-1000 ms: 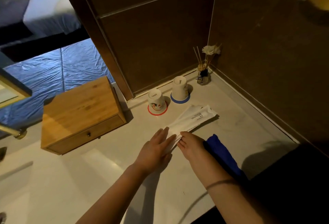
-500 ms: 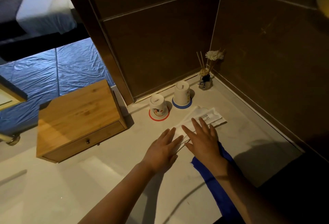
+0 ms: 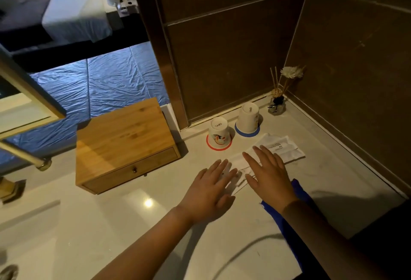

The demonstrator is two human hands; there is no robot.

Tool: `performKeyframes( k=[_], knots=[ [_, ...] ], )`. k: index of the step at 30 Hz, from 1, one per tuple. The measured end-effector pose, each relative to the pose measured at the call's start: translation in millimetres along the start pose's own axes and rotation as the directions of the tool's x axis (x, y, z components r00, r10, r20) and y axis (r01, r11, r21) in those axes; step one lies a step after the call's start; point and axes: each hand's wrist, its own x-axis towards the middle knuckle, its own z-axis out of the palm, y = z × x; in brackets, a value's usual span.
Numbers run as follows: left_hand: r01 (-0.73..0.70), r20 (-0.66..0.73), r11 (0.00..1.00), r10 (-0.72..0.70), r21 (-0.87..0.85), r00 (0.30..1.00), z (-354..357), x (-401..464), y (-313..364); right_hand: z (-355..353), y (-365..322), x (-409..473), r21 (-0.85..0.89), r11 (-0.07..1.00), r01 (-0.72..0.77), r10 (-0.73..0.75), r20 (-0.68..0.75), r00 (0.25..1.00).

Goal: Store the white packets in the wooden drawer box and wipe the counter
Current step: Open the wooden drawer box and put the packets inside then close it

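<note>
Where curled before, right hand [image 3: 270, 176] flat.

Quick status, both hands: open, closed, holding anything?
Left hand: open, fingers spread flat on the near end of the white packets, gripping nothing.
Right hand: open, palm down over the packets, gripping nothing.

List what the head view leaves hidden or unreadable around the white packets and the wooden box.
- White paper packets: near ends and count, covered by the left hand and right hand.
- Packet print: too small.
- Wooden drawer box: contents unseen, drawer shut.
- Blue cloth: partly under the right forearm.
</note>
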Motion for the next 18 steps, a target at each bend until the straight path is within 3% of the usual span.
performKeyframes(
  k=[2, 4, 7, 10, 12, 15, 18],
  knots=[
    [-0.096, -0.170, 0.995, 0.094, -0.006, 0.981, -17.9, -30.9, -14.7, -4.4, -20.6, -5.1, 0.131, 0.988, 0.083, -0.066, -0.126, 0.990],
    [-0.133, -0.268, 0.989, 0.147, 0.067, 0.952, -34.6, -62.3, -38.8, -5.0, -46.6, -8.9, 0.144, 0.971, 0.190, -0.165, -0.168, 0.972],
    [0.008, -0.309, 0.988, 0.040, 0.152, 0.950, -60.8, -96.7, -84.5, -3.4, -92.0, -4.0, 0.244, 0.936, 0.255, -0.236, -0.102, 0.966],
    [0.165, -0.431, 0.974, -0.085, 0.152, 0.898, -93.5, -113.8, -135.2, 1.6, -137.1, 14.3, 0.395, 0.872, 0.288, -0.263, -0.118, 0.958],
    [0.264, -0.462, 0.947, -0.153, 0.185, 0.874, -113.4, -115.4, -169.2, 7.0, -166.3, 31.2, 0.486, 0.834, 0.260, -0.256, -0.076, 0.964],
    [0.433, -0.324, 0.874, -0.352, 0.222, 0.878, -121.8, -111.8, -209.9, 17.0, -205.6, 57.8, 0.547, 0.824, 0.149, -0.249, 0.113, 0.962],
    [0.518, -0.198, 0.836, -0.485, 0.179, 0.852, -108.2, -110.3, -234.8, 17.1, -239.8, 78.3, 0.658, 0.729, -0.188, -0.138, 0.411, 0.901]
  ],
)
